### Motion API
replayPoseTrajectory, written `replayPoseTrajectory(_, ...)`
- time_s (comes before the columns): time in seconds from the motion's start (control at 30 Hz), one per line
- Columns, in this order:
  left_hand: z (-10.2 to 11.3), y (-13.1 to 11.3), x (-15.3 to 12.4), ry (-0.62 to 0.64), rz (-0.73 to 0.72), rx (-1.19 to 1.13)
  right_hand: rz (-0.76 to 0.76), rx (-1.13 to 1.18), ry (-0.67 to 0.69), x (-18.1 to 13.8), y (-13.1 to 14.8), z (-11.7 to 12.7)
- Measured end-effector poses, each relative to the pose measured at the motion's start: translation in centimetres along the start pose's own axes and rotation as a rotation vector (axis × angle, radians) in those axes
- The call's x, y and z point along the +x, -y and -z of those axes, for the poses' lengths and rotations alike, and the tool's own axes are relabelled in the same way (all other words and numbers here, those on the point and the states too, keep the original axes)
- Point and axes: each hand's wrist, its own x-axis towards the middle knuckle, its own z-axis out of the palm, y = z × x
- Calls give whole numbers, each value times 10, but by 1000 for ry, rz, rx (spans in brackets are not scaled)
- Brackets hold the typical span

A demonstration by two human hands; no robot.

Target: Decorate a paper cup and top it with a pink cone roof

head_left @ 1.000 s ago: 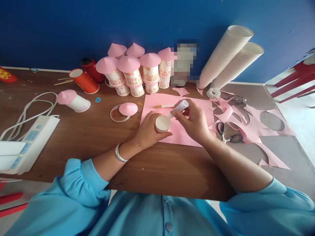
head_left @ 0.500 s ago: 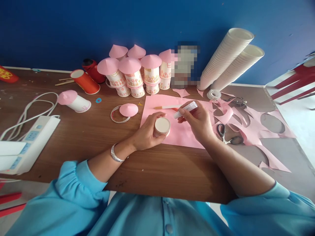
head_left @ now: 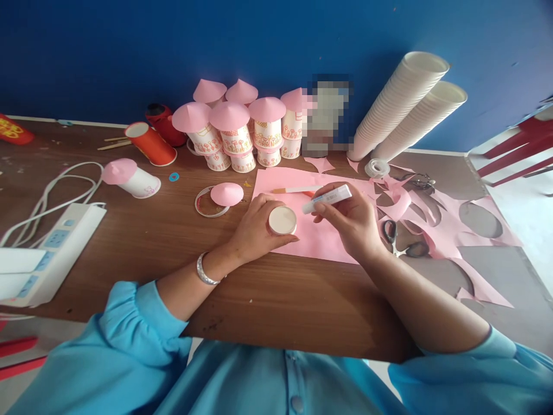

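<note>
Since a second ago, the white tube (head_left: 330, 197) has drawn clear of the paper cup (head_left: 283, 220). The left hand's (head_left: 258, 229) fingers curl around the cup over a pink sheet (head_left: 317, 239); I see the right hand's (head_left: 358, 222) fingers pinching the tube at the cup's two o'clock. Worktop (head_left: 280, 305) beyond: cone-topped cups (head_left: 234, 141), eleven o'clock; scissors (head_left: 401, 252), three.

we hold both elbows wide. our left forearm (head_left: 184, 291) slants inward over the front edge of the table (head_left: 302, 305), and our left hand (head_left: 253, 233) is curved in a firm grip, thumb (head_left: 283, 240) toward that edge, fingers (head_left: 264, 203) on the far side. our right forearm (head_left: 415, 297) slants in from farther right; our right hand (head_left: 356, 222) is pinched, thumb pointing left. we keep the two hands near each other, apart.
</note>
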Motion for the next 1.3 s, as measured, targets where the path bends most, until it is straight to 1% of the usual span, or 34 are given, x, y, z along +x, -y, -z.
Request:
replayPoseTrajectory(0.1, -2, -2, 0, 3, -15, 28, 102, -197, 11, -6, 5, -3)
replayPoseTrajectory(0.2, -3, -4, 0, 50, -27, 29, 231, -382, 53, -9, 7, -5)
replayPoseTrajectory(0.27, -3, -5, 0, 66, -28, 39, 298, -471, 62, -10, 7, -5)
replayPoseTrajectory(0.33, -3, -5, 0, 65, -29, 54, 327, -515, 56, -9, 5, -5)
replayPoseTrajectory(0.4, -3, -6, -1, 49, -29, 65, 310, -512, 46, -6, 2, -4)
replayPoseTrajectory(0.6, -3, -8, -2, 29, -43, 85, 196, -430, 14, -1, -3, -1)
replayPoseTrajectory(0.7, -2, -8, -2, 42, -4, 99, 204, -401, -16, -3, 2, -2)
replayPoseTrajectory(0.87, -3, -8, -1, 72, 20, 104, 225, -425, 48, -6, 6, -5)
replayPoseTrajectory(1.03, -4, -11, -2, 67, -5, 64, 168, -420, 18, -1, -1, -4)
replayPoseTrajectory(1.17, -3, -10, -4, 70, -44, 17, 98, -340, -10, 2, -5, -1)
replayPoseTrajectory(1.23, -2, -8, -4, 81, -47, 3, 105, -283, -29, 1, -4, 0)
replayPoseTrajectory(1.3, -2, -7, -4, 106, -49, -18, 137, -253, -16, 0, -1, 1)
